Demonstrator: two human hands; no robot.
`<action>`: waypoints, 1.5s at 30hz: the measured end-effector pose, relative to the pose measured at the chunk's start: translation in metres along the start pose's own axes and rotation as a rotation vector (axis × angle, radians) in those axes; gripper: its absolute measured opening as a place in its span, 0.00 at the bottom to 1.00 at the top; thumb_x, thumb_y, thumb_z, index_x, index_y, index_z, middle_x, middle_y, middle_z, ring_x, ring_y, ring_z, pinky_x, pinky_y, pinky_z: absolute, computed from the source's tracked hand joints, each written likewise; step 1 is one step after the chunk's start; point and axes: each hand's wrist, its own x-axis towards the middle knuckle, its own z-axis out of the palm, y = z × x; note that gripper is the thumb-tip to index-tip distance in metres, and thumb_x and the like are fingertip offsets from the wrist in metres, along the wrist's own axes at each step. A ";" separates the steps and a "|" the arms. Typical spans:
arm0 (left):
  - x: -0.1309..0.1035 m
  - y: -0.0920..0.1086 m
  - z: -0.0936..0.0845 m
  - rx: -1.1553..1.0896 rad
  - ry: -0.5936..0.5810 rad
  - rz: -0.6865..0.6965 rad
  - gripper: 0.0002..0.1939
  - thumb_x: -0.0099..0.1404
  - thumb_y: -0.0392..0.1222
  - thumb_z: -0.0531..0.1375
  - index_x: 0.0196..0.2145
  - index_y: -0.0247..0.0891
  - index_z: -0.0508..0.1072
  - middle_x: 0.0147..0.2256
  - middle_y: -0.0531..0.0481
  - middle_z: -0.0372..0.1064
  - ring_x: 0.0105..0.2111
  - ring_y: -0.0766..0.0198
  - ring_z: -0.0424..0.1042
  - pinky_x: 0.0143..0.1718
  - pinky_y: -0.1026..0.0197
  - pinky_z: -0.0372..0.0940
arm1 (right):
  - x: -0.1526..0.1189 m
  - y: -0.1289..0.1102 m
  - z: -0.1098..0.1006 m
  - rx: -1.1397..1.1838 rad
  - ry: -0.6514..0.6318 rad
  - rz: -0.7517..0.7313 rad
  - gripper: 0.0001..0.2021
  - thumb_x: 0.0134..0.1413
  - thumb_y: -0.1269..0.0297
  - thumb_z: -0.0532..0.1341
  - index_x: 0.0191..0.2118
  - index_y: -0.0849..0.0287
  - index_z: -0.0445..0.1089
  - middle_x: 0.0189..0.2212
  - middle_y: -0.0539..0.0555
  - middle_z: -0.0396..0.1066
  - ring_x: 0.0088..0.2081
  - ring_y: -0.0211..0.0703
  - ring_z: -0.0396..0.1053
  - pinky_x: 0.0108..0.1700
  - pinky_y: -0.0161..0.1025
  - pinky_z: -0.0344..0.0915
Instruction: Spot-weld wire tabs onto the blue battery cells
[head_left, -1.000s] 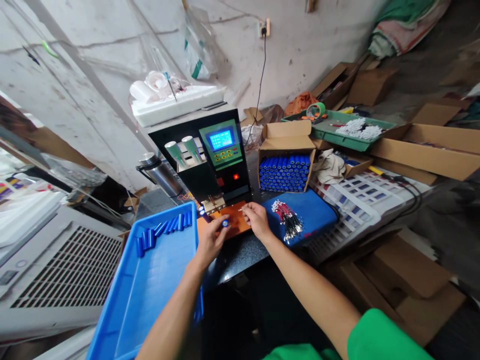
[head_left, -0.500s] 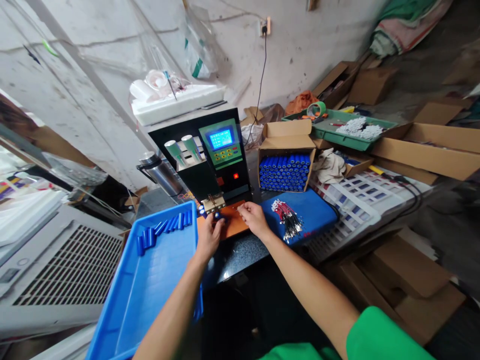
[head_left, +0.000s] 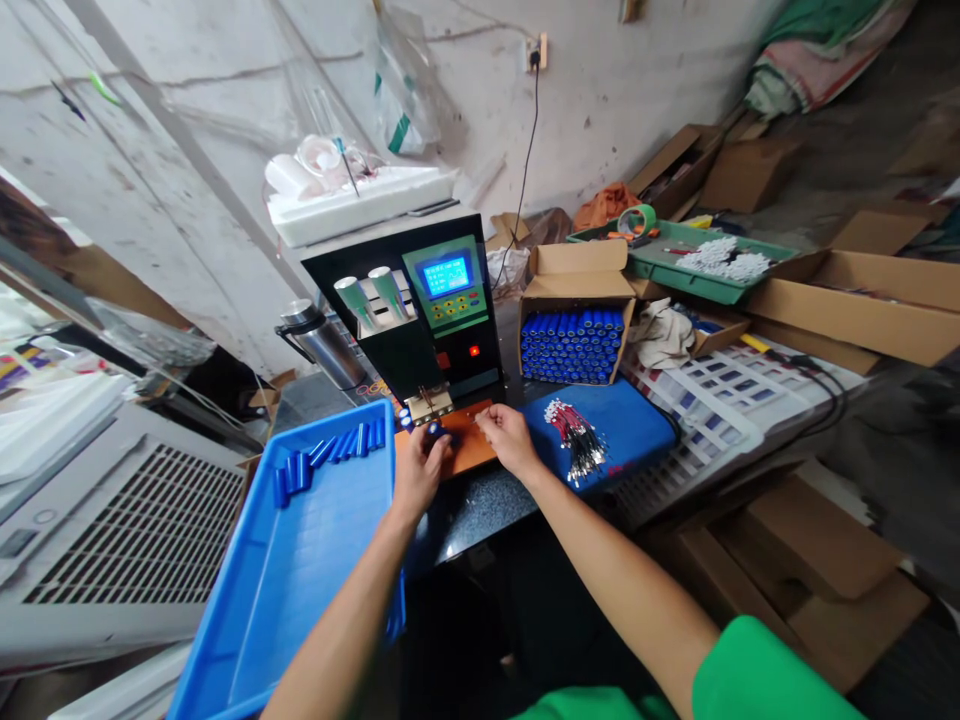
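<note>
Grip nearly closed, the left hand (head_left: 417, 470) held a blue cylinder (head_left: 435, 429) that slackening could tilt; what the right hand (head_left: 510, 437) pinched was unclear.

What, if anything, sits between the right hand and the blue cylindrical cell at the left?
No separate object visible: just orange board between right hand and blue cylindrical cell. The left hand's thumb partly flanks the cell.

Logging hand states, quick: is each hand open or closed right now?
Left hand: closed on a blue cylinder at the machine.
Right hand: pinched closed; anything between its fingertips is too small to tell.
</note>
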 end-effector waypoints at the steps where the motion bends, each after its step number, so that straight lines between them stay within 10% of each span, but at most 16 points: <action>1: 0.000 -0.001 0.000 0.006 0.013 0.003 0.12 0.63 0.49 0.58 0.40 0.38 0.70 0.32 0.51 0.72 0.32 0.60 0.72 0.36 0.60 0.65 | 0.000 0.000 0.000 0.002 0.001 -0.003 0.12 0.50 0.55 0.61 0.25 0.57 0.65 0.16 0.45 0.58 0.19 0.35 0.55 0.23 0.33 0.52; 16: 0.000 -0.005 0.003 -0.078 0.005 0.010 0.15 0.62 0.48 0.59 0.43 0.38 0.69 0.35 0.49 0.71 0.34 0.61 0.70 0.38 0.60 0.66 | -0.002 -0.003 0.001 -0.013 0.001 0.007 0.12 0.50 0.54 0.61 0.25 0.57 0.65 0.17 0.45 0.59 0.20 0.36 0.56 0.24 0.34 0.52; 29: 0.007 0.007 -0.001 -0.711 -0.114 -0.285 0.19 0.54 0.44 0.65 0.41 0.33 0.69 0.35 0.43 0.76 0.25 0.66 0.71 0.29 0.62 0.66 | -0.001 -0.006 -0.001 0.272 0.098 0.120 0.13 0.46 0.54 0.63 0.25 0.58 0.62 0.18 0.44 0.58 0.19 0.31 0.53 0.19 0.30 0.46; 45: 0.010 0.006 -0.005 -0.828 -0.047 -0.394 0.16 0.52 0.41 0.66 0.37 0.31 0.71 0.31 0.43 0.76 0.27 0.63 0.74 0.30 0.60 0.71 | 0.002 0.008 -0.002 0.170 0.080 0.031 0.13 0.50 0.53 0.62 0.27 0.58 0.65 0.19 0.45 0.59 0.20 0.33 0.54 0.22 0.31 0.50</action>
